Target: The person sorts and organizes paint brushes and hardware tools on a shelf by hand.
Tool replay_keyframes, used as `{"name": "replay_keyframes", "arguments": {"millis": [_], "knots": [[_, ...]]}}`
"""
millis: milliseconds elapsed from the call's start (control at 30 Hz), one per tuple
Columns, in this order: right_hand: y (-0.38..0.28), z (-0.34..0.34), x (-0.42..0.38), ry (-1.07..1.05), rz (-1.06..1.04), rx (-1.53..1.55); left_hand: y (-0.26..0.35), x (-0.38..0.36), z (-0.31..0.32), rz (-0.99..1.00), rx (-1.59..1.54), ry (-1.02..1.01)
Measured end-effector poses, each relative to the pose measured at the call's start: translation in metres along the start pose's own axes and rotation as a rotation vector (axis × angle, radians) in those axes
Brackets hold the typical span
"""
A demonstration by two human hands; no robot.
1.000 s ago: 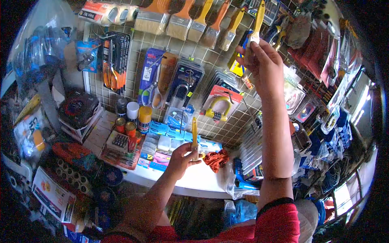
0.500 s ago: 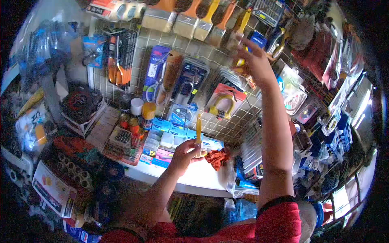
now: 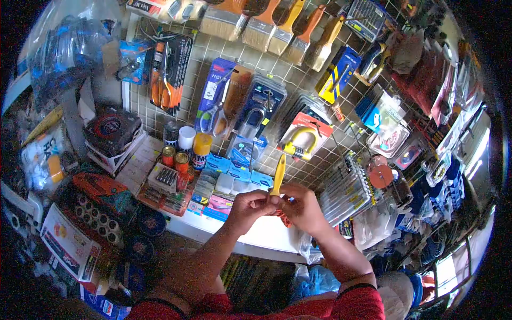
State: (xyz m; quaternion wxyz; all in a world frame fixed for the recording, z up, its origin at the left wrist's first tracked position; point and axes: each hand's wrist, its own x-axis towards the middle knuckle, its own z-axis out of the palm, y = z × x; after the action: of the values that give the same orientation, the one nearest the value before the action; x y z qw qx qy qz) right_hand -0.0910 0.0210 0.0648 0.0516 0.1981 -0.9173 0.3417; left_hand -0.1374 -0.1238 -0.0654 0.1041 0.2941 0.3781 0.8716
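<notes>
Over the lit white shelf, my left hand [image 3: 252,211] pinches a paintbrush with a yellow handle [image 3: 279,173], which points up and leans slightly right. My right hand [image 3: 303,207] meets it from the other side, fingers closed at the base of the handle. Both hands cover the lower part of the brush, so its bristles are hidden. Just beneath the fingers shows a bit of crumpled orange-red cloth [image 3: 283,217]. More paintbrushes [image 3: 260,33] hang in a row at the top of the wire grid.
Small boxes [image 3: 216,207] and spray cans [image 3: 200,152] line the shelf [image 3: 256,237] at left. Behind my hands, packaged scissors [image 3: 216,106] and a yellow clamp-shaped tool [image 3: 301,143] hang on the grid. Bagged goods crowd the right side.
My right hand has come down from the hanging brushes to the paintbrush in my left hand. The left hand and brush have shifted slightly right in view.
</notes>
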Motion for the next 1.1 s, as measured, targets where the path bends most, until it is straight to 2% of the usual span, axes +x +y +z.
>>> {"name": "replay_keyframes", "arguments": {"millis": [67,100,133,167,200,300,467,633,800,900,1000,1033,1067,1100], "knots": [[-0.005,-0.009,0.004,0.227,-0.242,0.02,0.007,-0.002,0.012,-0.015,-0.046,0.037],[-0.013,-0.016,0.009,0.299,-0.127,0.133,0.01,-0.001,0.018,-0.029,-0.094,0.076],[-0.017,-0.033,0.017,0.358,-0.246,0.128,0.006,0.002,0.016,-0.026,-0.093,0.066],[-0.042,-0.052,0.019,0.396,-0.165,0.146,0.0,0.003,0.01,-0.081,-0.023,0.027],[-0.069,-0.065,0.026,0.446,-0.205,0.24,-0.005,0.003,0.008,-0.137,0.05,-0.011],[-0.086,-0.111,0.065,0.531,-0.337,0.296,-0.014,0.005,0.007,-0.205,0.119,-0.045],[-0.118,-0.152,0.108,0.535,-0.295,0.263,-0.01,0.006,0.009,-0.232,0.316,-0.096],[-0.121,-0.161,0.133,0.534,-0.295,0.315,-0.011,0.005,0.003,-0.195,0.339,-0.119],[-0.115,-0.165,0.148,0.542,-0.242,0.286,-0.014,0.005,0.001,-0.208,0.329,-0.109],[-0.112,-0.163,0.159,0.581,-0.233,0.41,-0.014,0.005,-0.001,-0.194,0.349,-0.104],[-0.073,-0.195,0.209,0.516,-0.273,0.471,-0.012,0.005,0.0,-0.221,0.357,-0.099],[-0.077,-0.194,0.212,0.65,-0.206,0.452,-0.014,0.006,-0.002,-0.242,0.372,-0.103],[-0.077,-0.193,0.208,0.658,-0.193,0.456,-0.012,0.005,-0.001,-0.236,0.376,-0.107],[-0.077,-0.192,0.202,0.643,-0.114,0.306,-0.015,0.005,-0.002,-0.235,0.385,-0.108]]}}
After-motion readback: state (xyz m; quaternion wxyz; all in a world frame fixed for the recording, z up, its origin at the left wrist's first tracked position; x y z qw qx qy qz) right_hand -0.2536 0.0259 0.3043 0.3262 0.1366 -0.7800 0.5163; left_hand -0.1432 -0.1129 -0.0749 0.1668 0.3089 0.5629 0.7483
